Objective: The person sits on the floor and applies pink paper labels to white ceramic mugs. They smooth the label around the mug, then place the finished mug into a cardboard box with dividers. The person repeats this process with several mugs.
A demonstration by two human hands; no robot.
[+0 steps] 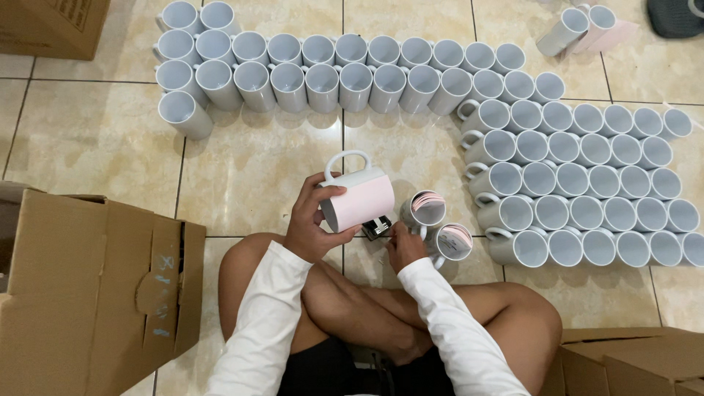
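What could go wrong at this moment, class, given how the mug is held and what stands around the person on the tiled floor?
1. The left hand alone holds the pink-wrapped mug on its side above the hard tiled floor; a slip might chip it.
2. The right hand works close beside two mugs with pink paper inside; a nudge could tip them.
3. The rows of white mugs stand touching, so one knock may topple several.
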